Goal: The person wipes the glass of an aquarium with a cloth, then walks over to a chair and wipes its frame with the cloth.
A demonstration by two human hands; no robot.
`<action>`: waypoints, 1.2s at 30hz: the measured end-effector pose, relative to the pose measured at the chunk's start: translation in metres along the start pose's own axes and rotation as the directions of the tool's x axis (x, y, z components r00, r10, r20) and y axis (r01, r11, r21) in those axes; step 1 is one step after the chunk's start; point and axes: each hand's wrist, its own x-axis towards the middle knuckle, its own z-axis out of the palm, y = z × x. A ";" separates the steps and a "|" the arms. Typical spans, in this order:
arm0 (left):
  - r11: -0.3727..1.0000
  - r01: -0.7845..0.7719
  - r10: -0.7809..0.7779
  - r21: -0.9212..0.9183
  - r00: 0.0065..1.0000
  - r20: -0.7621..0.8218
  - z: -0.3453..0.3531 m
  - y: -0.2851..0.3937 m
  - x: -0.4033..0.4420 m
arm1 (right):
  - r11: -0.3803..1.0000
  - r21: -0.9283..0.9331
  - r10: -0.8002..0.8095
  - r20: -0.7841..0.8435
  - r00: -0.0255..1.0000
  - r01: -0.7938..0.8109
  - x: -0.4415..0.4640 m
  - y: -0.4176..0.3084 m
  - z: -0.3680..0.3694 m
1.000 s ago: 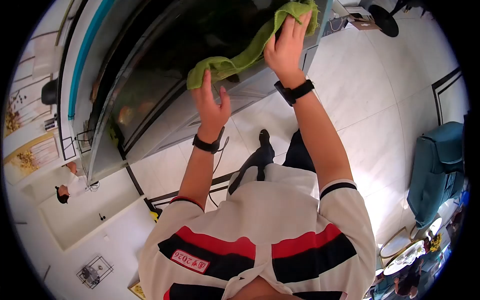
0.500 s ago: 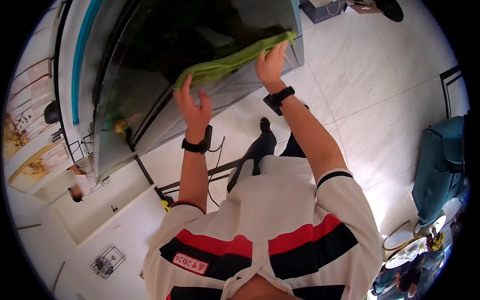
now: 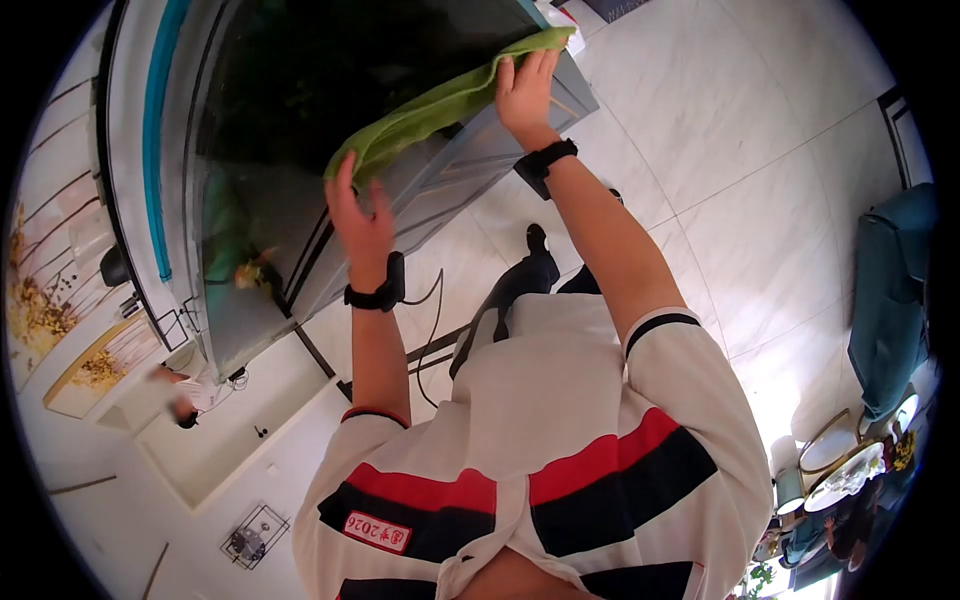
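A long green cloth (image 3: pixel 415 115) lies slantwise along the near edge of a dark, glossy glass surface (image 3: pixel 300 80) on a grey cabinet (image 3: pixel 470 150). At the cloth's lower left end is my left hand (image 3: pixel 362 225), its fingertips touching the fabric and its thumb standing apart. My right hand (image 3: pixel 525 95) holds the upper right end, near the cabinet's corner, with thumb and fingers against the fabric. Part of my right fingers blends into the cloth's folds. A black band with a device circles each wrist.
Pale floor tiles (image 3: pixel 660 130) lie right of the cabinet. A dark cable (image 3: pixel 435 340) hangs beside my left forearm. A teal sofa (image 3: pixel 890 300) and round tables (image 3: pixel 845 475) stand at the right. Another person (image 3: pixel 195 395) appears at far left, near a white recess (image 3: pixel 240 430).
Both hands and the cloth have shifted slightly up and left in view. My right thumb now shows more plainly against the cloth. The view itself has also moved.
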 end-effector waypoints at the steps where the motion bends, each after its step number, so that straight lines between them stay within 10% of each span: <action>1: 1.000 -0.012 0.011 0.020 0.998 0.056 0.004 0.002 0.000 | 0.999 0.035 0.018 0.034 0.999 -0.019 -0.004 0.011 0.003; 22: 1.000 -0.007 0.009 -0.015 0.997 0.082 -0.046 -0.118 -0.090 | 0.961 0.161 0.197 0.172 0.965 -0.225 -0.161 0.005 0.087; 36: 0.964 0.246 -0.239 0.104 0.968 -0.075 -0.131 -0.232 -0.204 | 0.992 0.088 0.058 0.342 0.938 -0.094 -0.319 -0.067 0.149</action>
